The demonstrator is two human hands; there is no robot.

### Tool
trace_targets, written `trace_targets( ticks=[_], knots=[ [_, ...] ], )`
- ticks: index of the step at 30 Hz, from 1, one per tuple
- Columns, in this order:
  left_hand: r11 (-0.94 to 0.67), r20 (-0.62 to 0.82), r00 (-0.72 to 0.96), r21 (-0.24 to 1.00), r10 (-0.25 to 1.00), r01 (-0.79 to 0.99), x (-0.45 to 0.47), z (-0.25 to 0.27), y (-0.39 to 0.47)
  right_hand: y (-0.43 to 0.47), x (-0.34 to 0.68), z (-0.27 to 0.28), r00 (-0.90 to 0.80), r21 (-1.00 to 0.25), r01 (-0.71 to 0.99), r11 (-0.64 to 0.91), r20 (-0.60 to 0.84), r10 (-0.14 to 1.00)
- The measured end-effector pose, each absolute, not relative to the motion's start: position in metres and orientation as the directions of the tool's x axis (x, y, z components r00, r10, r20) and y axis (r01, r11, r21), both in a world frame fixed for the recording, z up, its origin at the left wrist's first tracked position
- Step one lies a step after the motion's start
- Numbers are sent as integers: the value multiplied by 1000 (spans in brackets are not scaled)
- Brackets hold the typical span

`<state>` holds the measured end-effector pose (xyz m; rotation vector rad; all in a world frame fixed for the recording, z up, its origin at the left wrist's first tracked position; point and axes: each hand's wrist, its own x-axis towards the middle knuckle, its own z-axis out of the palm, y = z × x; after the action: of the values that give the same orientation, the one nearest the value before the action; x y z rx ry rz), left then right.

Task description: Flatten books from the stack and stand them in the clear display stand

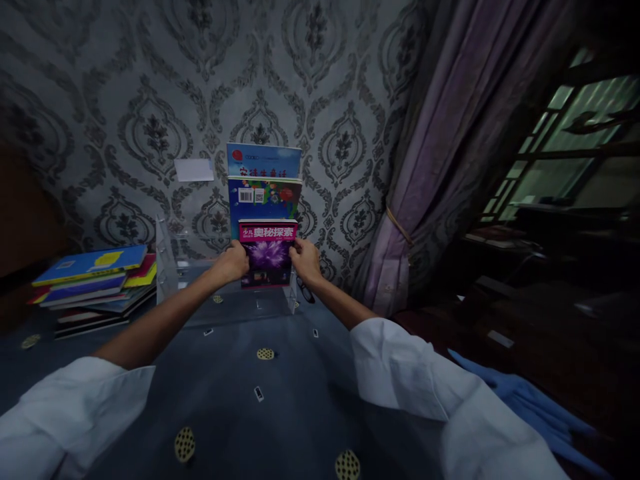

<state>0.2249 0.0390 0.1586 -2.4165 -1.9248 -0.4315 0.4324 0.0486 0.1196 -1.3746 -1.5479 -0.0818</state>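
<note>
Both my hands grip a small book with a magenta and purple cover (pixel 269 257), upright at the front of a clear acrylic rack (pixel 165 260). My left hand (pixel 235 261) is closed on its left edge, and my right hand (pixel 305 259) pinches the right edge. Behind it stand a taller blue book with a barcode (pixel 265 200) and, taller still, a light-blue book with red lettering (pixel 264 160). Whether the small book rests on the rack's bottom or is held just above it, I cannot tell.
A stack of books (pixel 95 283) lies left of the rack. Eyeglasses (pixel 305 291) sit at its right end. The blue-grey cloth (pixel 295 413) bears a printed pattern. Patterned wallpaper rises behind; a tied purple curtain (pixel 395 247) hangs at right, near a blue cloth (pixel 530 400).
</note>
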Motion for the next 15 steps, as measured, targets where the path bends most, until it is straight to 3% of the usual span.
trace_targets(
  ticks=[15],
  knots=[
    [-230,181,207,120,962,966,219,168,37,45,444,112,166,-637,687,351,607,777]
  ],
)
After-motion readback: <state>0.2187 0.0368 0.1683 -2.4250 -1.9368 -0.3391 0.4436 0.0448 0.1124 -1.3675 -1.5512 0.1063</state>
